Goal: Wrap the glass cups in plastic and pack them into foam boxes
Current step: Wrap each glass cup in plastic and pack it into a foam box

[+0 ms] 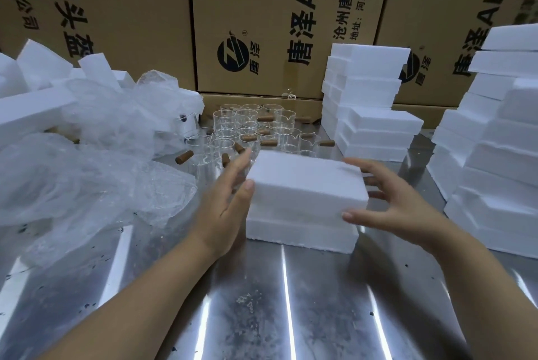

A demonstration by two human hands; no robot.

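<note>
A white foam box (305, 182) sits on the metal table (262, 301), its upper half resting a little askew on the lower half (300, 231). My left hand (227, 199) lies flat against the box's left end, thumb on the front corner. My right hand (398, 205) is spread around the right end, thumb touching the front edge and fingers by the far corner. Several bare glass cups (247, 124) with brown handles stand just behind the box. What is inside the box is hidden.
Crumpled clear plastic (87, 179) and loose foam pieces (29, 109) pile up on the left. Stacks of foam boxes stand behind on the right (369, 115) and along the right edge (500, 141). Large printed cardboard cartons (262, 10) wall off the back.
</note>
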